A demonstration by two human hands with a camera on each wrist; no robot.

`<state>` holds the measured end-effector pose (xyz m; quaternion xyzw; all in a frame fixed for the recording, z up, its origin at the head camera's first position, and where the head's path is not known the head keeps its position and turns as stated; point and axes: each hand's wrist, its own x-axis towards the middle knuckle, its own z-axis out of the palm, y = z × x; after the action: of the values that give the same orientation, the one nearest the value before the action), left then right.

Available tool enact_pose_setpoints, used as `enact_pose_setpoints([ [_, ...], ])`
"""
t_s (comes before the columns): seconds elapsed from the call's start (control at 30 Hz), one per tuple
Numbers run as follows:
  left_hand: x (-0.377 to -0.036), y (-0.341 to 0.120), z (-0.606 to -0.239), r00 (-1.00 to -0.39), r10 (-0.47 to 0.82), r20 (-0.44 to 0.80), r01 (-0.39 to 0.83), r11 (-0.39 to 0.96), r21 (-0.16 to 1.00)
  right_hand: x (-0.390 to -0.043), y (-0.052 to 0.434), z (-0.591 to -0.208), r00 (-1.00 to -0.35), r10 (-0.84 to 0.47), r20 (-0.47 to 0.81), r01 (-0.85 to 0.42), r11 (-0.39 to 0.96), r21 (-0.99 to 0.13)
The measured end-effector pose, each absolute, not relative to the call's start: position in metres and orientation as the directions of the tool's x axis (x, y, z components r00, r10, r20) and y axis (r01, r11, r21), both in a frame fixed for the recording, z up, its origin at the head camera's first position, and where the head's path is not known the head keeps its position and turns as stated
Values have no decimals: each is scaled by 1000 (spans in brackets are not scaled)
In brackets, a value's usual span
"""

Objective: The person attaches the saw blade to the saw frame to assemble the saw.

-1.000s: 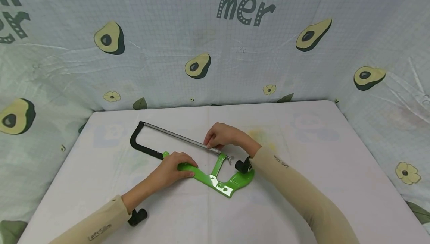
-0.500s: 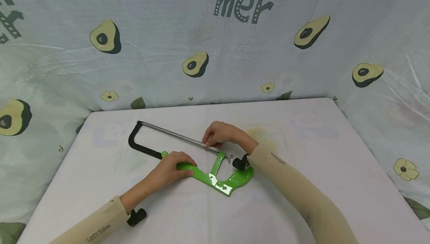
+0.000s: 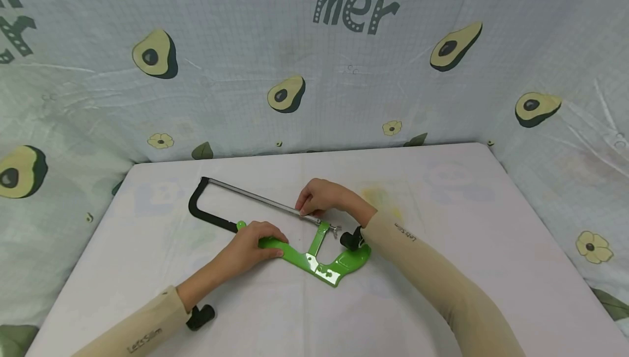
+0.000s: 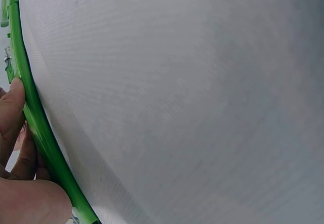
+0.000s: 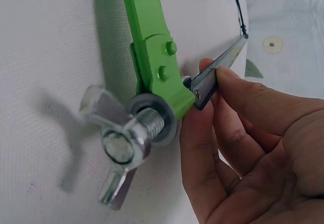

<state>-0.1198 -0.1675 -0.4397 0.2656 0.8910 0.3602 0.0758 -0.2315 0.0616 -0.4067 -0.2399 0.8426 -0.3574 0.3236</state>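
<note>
One blade [image 3: 254,197], pinched mid-frame by my right hand [image 3: 321,196], seems fitted, tightening perhaps pending, my left hand [image 3: 254,242] gripping the saw [image 3: 296,259].

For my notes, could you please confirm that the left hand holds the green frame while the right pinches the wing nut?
Not quite: the right wrist view shows the right hand pinching the blade, not the wing nut; the left hand holds the green frame.

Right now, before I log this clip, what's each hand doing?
Left hand: closed, holding the glossy green hacksaw frame.
Right hand: closed, pinching the long silver-grey metal blade near its end by the silver wing nut.
</note>
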Motion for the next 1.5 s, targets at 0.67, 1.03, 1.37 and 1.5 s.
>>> enact_pose_setpoints([
  [0.67, -120, -167, -439, -848, 527, 51, 417, 606, 677, -239, 64, -411, -658, -634, -405, -147, 636, -757],
  [1.03, -119, -167, -438, -842, 534, 75, 439, 599, 669, -240, 66, -410, -645, -667, -374, -205, 623, -755],
  [1.37, -120, -167, -439, -853, 520, 54, 418, 616, 667, -239, 65, -409, -631, -706, -321, -286, 596, -750],
  [1.5, -120, -166, -439, -853, 520, 49, 414, 618, 668, -237, 65, -409, -639, -697, -326, -291, 611, -736],
])
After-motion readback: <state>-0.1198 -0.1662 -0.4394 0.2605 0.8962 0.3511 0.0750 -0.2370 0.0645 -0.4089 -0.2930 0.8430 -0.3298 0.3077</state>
